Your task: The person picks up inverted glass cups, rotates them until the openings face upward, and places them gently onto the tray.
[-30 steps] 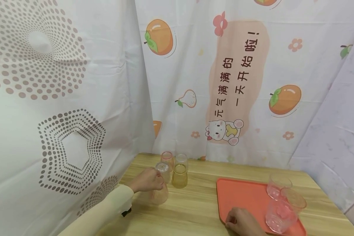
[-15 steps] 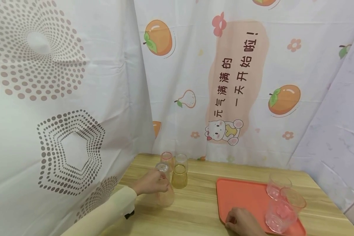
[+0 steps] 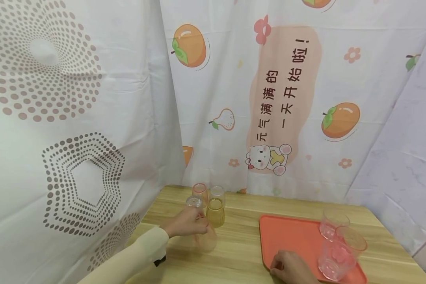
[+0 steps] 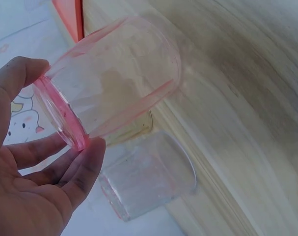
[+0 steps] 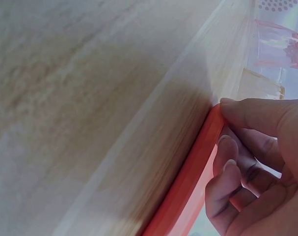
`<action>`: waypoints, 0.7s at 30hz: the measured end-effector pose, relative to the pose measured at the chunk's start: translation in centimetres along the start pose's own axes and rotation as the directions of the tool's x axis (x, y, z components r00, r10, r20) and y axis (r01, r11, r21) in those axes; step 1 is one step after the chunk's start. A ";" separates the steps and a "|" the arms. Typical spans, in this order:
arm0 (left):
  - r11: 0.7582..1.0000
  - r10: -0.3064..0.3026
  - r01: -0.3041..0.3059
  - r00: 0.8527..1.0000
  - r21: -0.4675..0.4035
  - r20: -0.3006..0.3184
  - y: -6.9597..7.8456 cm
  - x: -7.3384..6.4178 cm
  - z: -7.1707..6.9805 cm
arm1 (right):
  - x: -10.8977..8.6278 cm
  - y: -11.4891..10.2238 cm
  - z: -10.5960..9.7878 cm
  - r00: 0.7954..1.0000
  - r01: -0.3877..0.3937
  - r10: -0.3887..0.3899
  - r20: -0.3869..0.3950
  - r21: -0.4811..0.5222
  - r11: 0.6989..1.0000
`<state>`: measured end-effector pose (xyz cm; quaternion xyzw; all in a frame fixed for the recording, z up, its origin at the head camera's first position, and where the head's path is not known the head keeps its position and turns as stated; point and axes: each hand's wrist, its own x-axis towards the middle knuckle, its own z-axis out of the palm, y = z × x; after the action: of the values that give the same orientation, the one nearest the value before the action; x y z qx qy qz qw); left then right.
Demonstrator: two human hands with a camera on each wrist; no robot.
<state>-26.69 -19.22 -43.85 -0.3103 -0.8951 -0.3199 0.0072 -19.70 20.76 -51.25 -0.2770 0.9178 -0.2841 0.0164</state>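
My left hand (image 3: 186,223) pinches a clear pink glass (image 4: 114,78) by its base between thumb and fingers. The glass is upside down, its mouth toward the tabletop. Just behind it, also upside down, stand a clear glass (image 3: 193,202), a yellow glass (image 3: 215,216), a pink-rimmed glass (image 3: 200,191) and another clear glass (image 3: 218,192). On the right, my right hand (image 3: 291,266) holds the near-left edge of an orange-red tray (image 3: 287,232). In the right wrist view the thumb presses the tray's rim, with the other fingers curled beside it.
Toward the tray's right side stand a clear pinkish glass (image 3: 333,225), an orange-rimmed glass (image 3: 354,240) and a pink glass (image 3: 335,262), overlapping in the head view. The wooden table (image 3: 234,256) ends at a patterned curtain (image 3: 213,79) behind and to the left.
My left hand has moved to the right with the pink glass, away from the clear glass behind it. The right hand stays on the tray's edge.
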 end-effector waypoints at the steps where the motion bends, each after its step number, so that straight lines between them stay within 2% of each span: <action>1: 1.000 -0.001 0.001 1.000 0.006 0.003 0.1 0.0 0.1 | 0.0 0.0 0.0 1.000 -0.004 0.004 0.001 0.001 1.000; 7: 1.000 -0.003 0.002 1.000 0.028 0.027 0.6 0.5 0.7 | 0.0 -0.1 -0.1 1.000 -0.024 0.024 0.010 0.017 1.000; 14: 1.000 0.001 -0.001 0.999 -0.004 0.044 0.9 1.0 1.7 | -0.1 -0.1 -0.2 0.999 -0.026 0.025 0.019 0.040 0.999; 21: 1.000 0.008 -0.008 0.999 0.011 0.038 1.9 1.5 2.5 | -0.3 -0.1 -0.5 0.998 -0.052 0.048 0.039 0.087 0.995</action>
<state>-26.36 -15.85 -44.46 -0.3199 -0.8956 -0.3090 -0.0069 -19.49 21.10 -50.81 -0.2582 0.9105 -0.3188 0.0528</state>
